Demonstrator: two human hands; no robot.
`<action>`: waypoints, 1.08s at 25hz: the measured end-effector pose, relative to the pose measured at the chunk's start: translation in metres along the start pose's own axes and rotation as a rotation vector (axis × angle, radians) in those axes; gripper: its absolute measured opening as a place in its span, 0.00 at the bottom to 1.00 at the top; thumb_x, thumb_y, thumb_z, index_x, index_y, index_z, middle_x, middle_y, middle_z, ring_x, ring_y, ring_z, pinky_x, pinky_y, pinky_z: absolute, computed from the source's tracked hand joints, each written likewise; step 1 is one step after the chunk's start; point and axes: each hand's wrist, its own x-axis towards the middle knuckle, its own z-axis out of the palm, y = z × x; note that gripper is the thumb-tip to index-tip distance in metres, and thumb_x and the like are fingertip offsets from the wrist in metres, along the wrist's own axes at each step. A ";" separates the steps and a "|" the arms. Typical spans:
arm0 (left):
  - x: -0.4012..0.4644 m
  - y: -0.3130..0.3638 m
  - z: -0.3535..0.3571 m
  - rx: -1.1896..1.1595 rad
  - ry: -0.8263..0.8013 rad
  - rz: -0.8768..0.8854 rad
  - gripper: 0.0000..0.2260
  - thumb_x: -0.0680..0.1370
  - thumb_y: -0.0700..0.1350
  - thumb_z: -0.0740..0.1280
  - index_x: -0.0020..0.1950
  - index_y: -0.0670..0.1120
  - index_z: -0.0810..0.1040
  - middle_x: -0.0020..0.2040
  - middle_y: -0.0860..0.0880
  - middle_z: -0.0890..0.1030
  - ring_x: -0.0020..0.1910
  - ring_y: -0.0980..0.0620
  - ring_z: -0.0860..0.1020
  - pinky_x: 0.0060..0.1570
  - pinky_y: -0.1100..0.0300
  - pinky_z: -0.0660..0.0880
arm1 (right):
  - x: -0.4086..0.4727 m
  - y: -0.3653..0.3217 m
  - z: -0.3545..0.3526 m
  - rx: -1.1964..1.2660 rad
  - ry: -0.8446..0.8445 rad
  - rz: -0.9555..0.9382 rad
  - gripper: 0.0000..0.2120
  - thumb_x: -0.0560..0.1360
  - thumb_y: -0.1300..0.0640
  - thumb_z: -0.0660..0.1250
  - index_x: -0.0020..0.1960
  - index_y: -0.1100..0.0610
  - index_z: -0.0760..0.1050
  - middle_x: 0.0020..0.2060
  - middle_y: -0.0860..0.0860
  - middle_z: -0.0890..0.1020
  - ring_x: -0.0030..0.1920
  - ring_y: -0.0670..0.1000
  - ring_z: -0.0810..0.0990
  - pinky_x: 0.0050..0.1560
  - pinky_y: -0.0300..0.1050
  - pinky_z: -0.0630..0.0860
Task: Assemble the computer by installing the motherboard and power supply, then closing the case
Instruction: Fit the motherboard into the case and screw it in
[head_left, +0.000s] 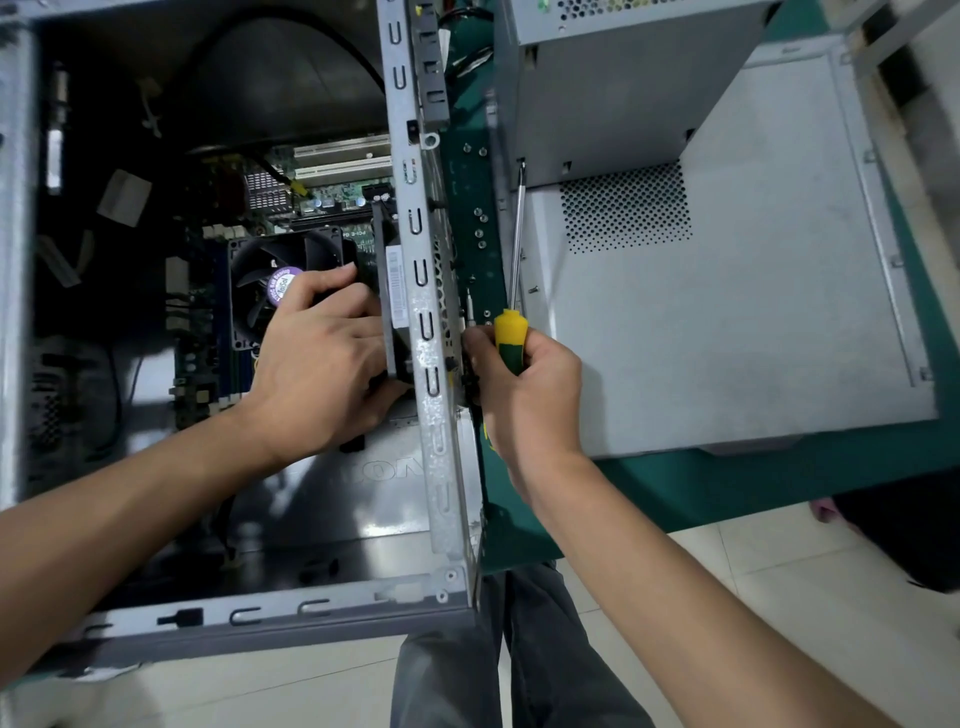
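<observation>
The open computer case (431, 291) lies on its side on the green table, its rear wall running down the middle of the view. Inside sits the motherboard (332, 200) with a black CPU fan (275, 286). My left hand (322, 374) reaches into the case and grips a black rear fan (389, 291) against the rear wall. My right hand (524, 395) is outside that wall, fingers curled round a yellow and green screwdriver (511, 332) whose shaft points away from me. The grey power supply (613, 88) stands on the side panel (737, 312) at the right.
Several small screws (480, 218) lie on the green table (675, 483) between the case and the side panel. Black cables (311, 41) loop at the back of the case. The table's near edge is just past my right wrist, with tiled floor below.
</observation>
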 end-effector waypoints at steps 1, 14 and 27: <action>0.000 0.000 0.000 0.003 -0.007 -0.003 0.14 0.78 0.45 0.59 0.32 0.47 0.71 0.29 0.51 0.71 0.39 0.49 0.69 0.69 0.66 0.51 | -0.001 0.000 0.000 0.008 -0.003 0.007 0.09 0.76 0.54 0.71 0.44 0.60 0.81 0.39 0.61 0.83 0.36 0.51 0.78 0.44 0.59 0.80; 0.004 0.003 -0.003 0.009 -0.031 -0.013 0.13 0.75 0.43 0.62 0.30 0.45 0.71 0.28 0.51 0.70 0.38 0.49 0.68 0.67 0.67 0.53 | -0.002 0.001 -0.002 0.028 -0.039 -0.066 0.04 0.76 0.58 0.71 0.43 0.55 0.83 0.37 0.55 0.84 0.37 0.54 0.81 0.44 0.64 0.81; 0.004 0.001 0.001 0.005 0.025 0.007 0.14 0.75 0.41 0.62 0.29 0.45 0.67 0.27 0.51 0.67 0.37 0.50 0.66 0.66 0.68 0.53 | 0.000 0.002 -0.004 0.000 -0.088 -0.067 0.08 0.78 0.57 0.69 0.44 0.61 0.80 0.39 0.63 0.82 0.36 0.55 0.79 0.42 0.67 0.79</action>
